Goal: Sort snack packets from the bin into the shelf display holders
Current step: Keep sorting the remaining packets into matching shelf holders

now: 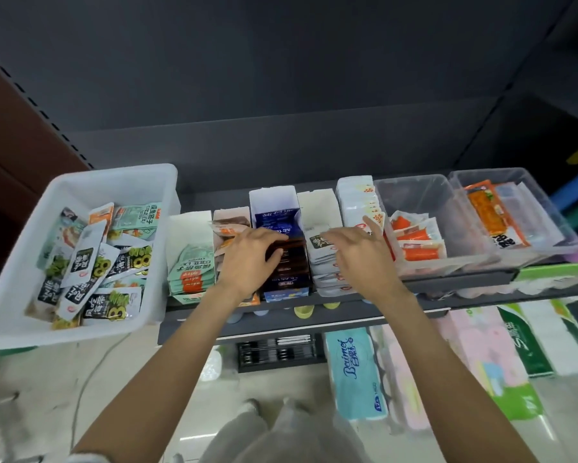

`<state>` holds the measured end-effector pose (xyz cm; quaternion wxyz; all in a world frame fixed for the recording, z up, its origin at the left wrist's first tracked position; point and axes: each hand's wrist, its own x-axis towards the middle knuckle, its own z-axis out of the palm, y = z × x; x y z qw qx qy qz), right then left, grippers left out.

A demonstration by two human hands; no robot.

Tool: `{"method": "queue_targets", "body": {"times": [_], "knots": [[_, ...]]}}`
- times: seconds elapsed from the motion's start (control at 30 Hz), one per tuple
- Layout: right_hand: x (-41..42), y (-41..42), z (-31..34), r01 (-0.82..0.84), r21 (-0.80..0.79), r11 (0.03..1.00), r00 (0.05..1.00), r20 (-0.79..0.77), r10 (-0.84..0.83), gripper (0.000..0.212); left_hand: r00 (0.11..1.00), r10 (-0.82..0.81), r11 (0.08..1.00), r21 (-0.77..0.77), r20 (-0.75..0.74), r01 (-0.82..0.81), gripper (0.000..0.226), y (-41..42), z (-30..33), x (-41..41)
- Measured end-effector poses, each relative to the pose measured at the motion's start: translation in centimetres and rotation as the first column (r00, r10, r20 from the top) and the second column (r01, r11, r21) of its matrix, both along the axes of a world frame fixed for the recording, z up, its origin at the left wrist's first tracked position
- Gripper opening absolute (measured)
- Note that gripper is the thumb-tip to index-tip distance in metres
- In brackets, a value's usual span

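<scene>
A white plastic bin (114, 177) at the left holds several mixed snack packets (94, 262), white ones with dark labels and mint ones. On the shelf stands a row of cardboard display holders. My left hand (247, 262) reaches into the blue holder (274, 208) and pinches the dark brown packets (289, 262) between fingers and thumb. My right hand (357, 253) rests with spread fingers on the stack of white packets (327, 279) in the neighbouring white holder (317, 203).
A holder of mint packets (190, 272) stands beside the bin. Right of my hands are white packets marked 20% (357, 202) and two clear tubs (417, 195) (528, 195) with orange packets. Tissue packs (354, 369) lie below the dark shelf edge (314, 317).
</scene>
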<state>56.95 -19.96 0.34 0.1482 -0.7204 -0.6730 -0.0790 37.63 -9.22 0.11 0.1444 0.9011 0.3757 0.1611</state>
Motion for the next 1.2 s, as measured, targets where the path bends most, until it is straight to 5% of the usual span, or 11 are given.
{"method": "queue_targets", "body": {"times": [0.13, 0.27, 0.33, 0.6, 0.77, 0.9, 0.97, 1.07, 1.2], "knots": [[-3.1, -1.1, 4.2, 0.138, 0.362, 0.922, 0.894, -0.447, 0.042, 0.03, 0.965, 0.07, 0.997, 0.022, 0.253, -0.078, 0.026, -1.0, 1.5, -2.1], [-9.2, 0.4, 6.9, -0.037, 0.272, 0.962, 0.683, -0.696, 0.223, 0.028, 0.822, 0.206, 0.959, 0.06, 0.531, -0.279, 0.012, -2.6, 2.6, -7.8], [-12.9, 2.4, 6.6, -0.211, 0.174, 0.962, 0.682, -0.679, 0.272, 0.025, 0.791, 0.307, 0.925, 0.031, 0.53, -0.38, 0.014, -2.3, 2.1, -11.8], [-27.5, 11.4, 2.4, -0.579, -0.169, 0.797, 0.768, -0.443, 0.464, 0.033, 0.763, 0.643, 0.746, -0.167, -0.069, -0.644, 0.04, 3.1, -2.4, -27.5], [-32.9, 16.8, -1.3, -0.424, -0.452, 0.785, 0.896, -0.084, 0.436, 0.025, 0.731, 0.62, 0.705, -0.207, -0.286, -0.678, 0.054, 5.8, -3.2, -29.0], [-34.5, 18.0, -3.0, -0.292, -0.619, 0.729, 0.923, 0.016, 0.383, 0.029, 0.747, 0.546, 0.696, -0.292, -0.379, -0.656, 0.052, 7.8, -3.3, -29.1], [-34.8, 18.0, -2.8, -0.295, -0.622, 0.725, 0.942, -0.063, 0.33, 0.027, 0.761, 0.511, 0.684, -0.348, -0.399, -0.641, 0.05, 8.5, -3.7, -29.4], [-34.1, 17.6, -0.6, -0.306, -0.561, 0.769, 0.939, -0.311, 0.147, 0.019, 0.742, 0.654, 0.656, -0.378, -0.148, -0.654, 0.049, 8.6, -3.5, -29.2], [-30.2, 15.2, 3.2, -0.175, -0.401, 0.899, 0.808, -0.58, -0.102, 0.02, 0.47, 0.837, 0.526, -0.648, 0.28, -0.551, 0.047, 6.8, -0.9, -27.1]]}}
